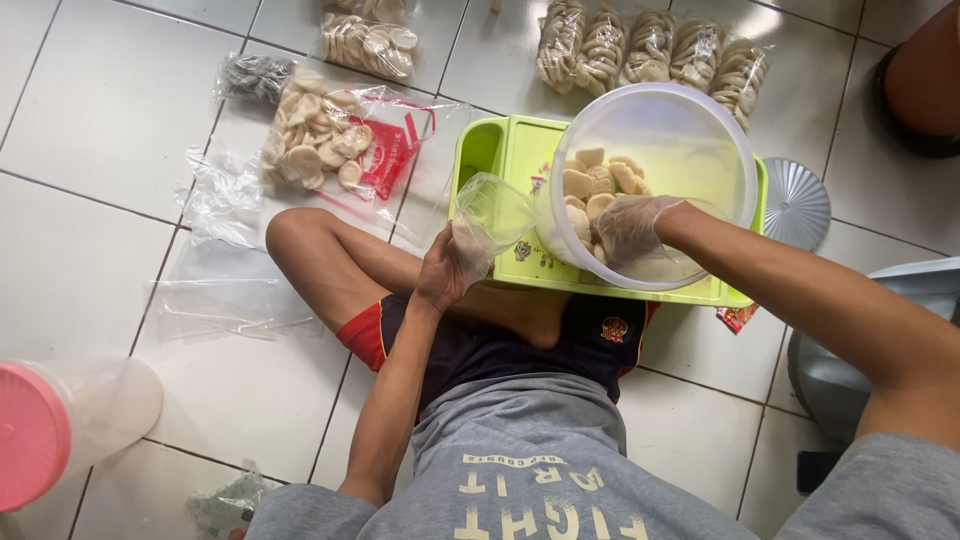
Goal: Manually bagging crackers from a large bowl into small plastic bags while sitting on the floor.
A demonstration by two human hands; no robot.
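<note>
White tiled floor [90, 130]: left hand [443, 275] grips an open clear bag [490, 212]; gloved right hand [630, 228] in the bowl [700, 120] seemingly closes on crackers [590, 185]. Next, judged: carrying them into the bag's mouth.

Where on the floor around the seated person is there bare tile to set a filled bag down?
Bare tile lies at far left, beyond the empty plastic bags, and between the person's knee and the pink-lidded jar. Some also lies right of the green tray, below the metal lid. The top edge is crowded: the packed cracker bags and the open cracker bag.
</note>
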